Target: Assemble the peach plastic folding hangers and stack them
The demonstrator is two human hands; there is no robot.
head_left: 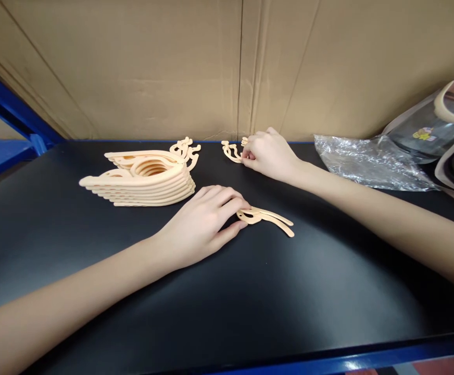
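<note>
My left hand [211, 216] pinches the rounded end of a beige plastic folding hanger body [269, 214], whose two slim arms point right across the black surface. Farther back, my right hand [269, 151] has its fingers closed among small beige hanger hooks [230, 151]; its fingertips are partly hidden, but it seems to grip one of them. To the left lies a neat stack of folded hanger bodies [144, 179], several deep. Just behind that stack rests a loose pile of curved hooks [187, 151].
A crinkled clear plastic bag [371, 161] lies at the back right, beside a transparent bag with beige trim [426, 130]. Cardboard [152, 67] stands along the back of the black tabletop [250, 312]. Blue metal framing [12, 104] rises at the left.
</note>
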